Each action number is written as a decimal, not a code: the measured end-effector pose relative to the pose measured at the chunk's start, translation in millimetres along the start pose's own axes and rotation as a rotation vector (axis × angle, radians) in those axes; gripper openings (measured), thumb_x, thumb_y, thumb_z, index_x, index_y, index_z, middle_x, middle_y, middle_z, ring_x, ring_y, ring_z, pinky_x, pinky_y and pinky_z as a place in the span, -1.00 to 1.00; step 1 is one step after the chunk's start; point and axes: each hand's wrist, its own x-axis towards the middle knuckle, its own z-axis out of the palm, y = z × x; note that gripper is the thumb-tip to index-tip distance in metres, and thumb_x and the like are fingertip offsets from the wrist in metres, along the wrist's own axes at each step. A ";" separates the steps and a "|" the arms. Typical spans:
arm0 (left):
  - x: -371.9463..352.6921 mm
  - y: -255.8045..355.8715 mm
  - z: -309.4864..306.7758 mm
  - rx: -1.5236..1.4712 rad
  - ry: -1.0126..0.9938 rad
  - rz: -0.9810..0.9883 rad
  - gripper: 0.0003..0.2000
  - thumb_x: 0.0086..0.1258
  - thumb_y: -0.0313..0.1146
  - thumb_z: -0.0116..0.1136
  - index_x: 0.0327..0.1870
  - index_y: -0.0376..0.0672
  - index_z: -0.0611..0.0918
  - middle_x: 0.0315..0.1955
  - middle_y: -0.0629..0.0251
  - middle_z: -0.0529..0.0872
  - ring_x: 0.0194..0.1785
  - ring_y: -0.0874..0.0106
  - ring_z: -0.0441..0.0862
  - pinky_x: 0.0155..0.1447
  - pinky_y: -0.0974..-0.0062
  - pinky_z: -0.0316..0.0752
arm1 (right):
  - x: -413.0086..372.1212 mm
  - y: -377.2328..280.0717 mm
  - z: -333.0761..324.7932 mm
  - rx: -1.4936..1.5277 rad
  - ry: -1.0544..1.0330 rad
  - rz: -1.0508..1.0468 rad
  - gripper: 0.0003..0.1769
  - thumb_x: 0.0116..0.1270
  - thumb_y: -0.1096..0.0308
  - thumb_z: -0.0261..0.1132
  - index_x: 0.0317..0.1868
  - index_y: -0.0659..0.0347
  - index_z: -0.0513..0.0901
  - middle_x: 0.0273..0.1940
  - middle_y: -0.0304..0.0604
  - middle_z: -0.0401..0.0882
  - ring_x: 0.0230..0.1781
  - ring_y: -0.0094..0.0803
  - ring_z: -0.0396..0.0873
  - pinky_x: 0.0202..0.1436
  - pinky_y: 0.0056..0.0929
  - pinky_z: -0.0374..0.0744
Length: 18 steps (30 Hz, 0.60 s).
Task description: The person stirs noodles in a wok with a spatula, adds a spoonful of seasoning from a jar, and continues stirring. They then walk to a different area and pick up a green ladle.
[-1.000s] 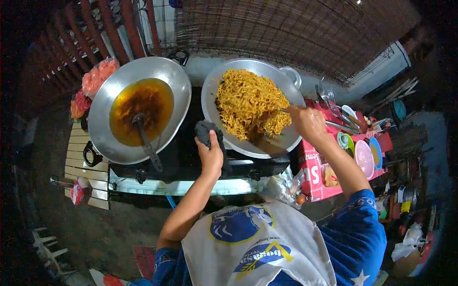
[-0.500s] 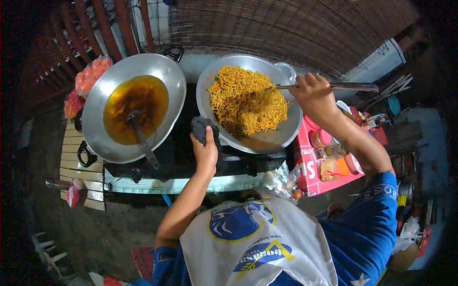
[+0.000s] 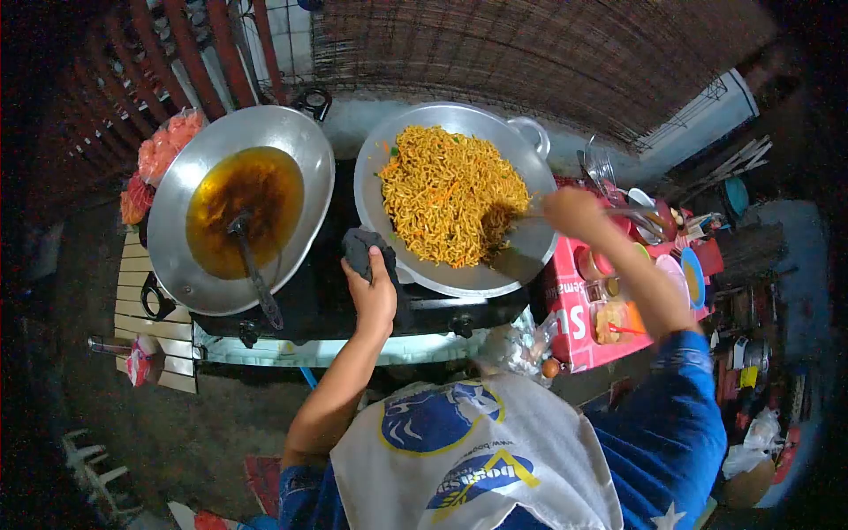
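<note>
Fried noodles (image 3: 450, 190) seem mid-stir, right hand (image 3: 574, 213) with fingers wrapped round a utensil (image 3: 624, 211), left hand (image 3: 374, 300) pinching dark cloth (image 3: 362, 248); further turning calls for a steady wok (image 3: 523, 259).

On my feed, reddish-brown slats (image 3: 228, 49) stand at upper left, and a woven screen (image 3: 539, 62) spans the top centre and right above a pale wall (image 3: 351, 122). I see grey floor (image 3: 221, 415) at lower left, slatted furniture (image 3: 132, 276) at mid left, and a red-covered bench (image 3: 579, 349) right of centre. Light falls on the middle; my frame's edges are dark.
</note>
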 end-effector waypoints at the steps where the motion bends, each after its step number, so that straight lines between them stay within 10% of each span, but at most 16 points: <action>1: -3.2 5.2 -0.4 0.022 0.006 0.018 -0.54 0.32 -0.17 -0.08 0.13 -0.24 0.22 -0.03 0.16 0.43 0.04 0.34 0.37 0.12 0.46 0.21 | 9.7 -22.3 19.8 0.144 0.119 0.010 -0.84 0.05 0.35 0.09 -0.37 0.17 0.56 -0.43 0.00 0.58 -0.40 -0.12 0.59 -0.36 -0.15 0.54; 18: 0.4 4.7 -2.3 0.096 -0.001 0.035 -0.47 0.28 -0.08 -0.04 0.10 -0.34 0.24 -0.09 -0.02 0.48 -0.01 0.17 0.44 0.06 0.41 0.27 | -50.0 -13.8 -72.6 0.113 0.488 0.028 -0.87 0.05 0.33 0.13 -0.39 0.05 0.60 -0.49 -0.09 0.56 -0.52 -0.17 0.56 -0.48 -0.25 0.52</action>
